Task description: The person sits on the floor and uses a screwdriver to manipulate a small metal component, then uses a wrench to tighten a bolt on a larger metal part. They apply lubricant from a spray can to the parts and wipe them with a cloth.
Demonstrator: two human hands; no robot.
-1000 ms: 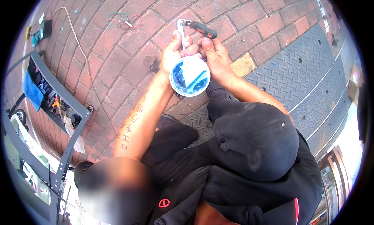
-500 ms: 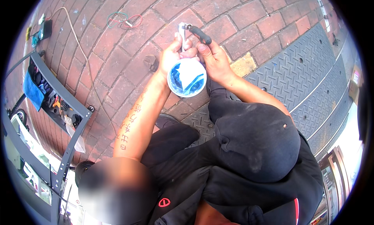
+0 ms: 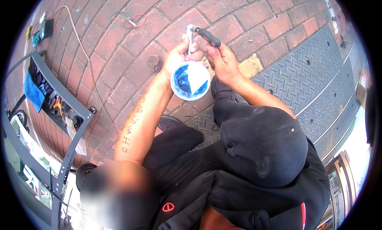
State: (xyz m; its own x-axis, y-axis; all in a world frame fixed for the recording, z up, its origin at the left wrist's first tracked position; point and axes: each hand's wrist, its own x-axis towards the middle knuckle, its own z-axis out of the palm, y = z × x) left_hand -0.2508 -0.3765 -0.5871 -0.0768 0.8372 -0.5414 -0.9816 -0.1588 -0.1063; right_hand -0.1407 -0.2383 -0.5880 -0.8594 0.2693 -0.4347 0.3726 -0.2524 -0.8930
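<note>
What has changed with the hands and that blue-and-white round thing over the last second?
Very little. The left hand and right hand kept their grip on the tool and shifted slightly with it, the black handle staying angled to the right. The round cup remains below the hands. The brick paving, metal plate and loose wires look unchanged.

left hand (image 3: 178, 59), right hand (image 3: 223, 63), both closed in grip

A brown cardboard box (image 3: 362, 88) stood at the far right edge, beyond the metal tread plate. A clear plastic bag (image 3: 75, 136) hung on the left-hand grey frame.
</note>
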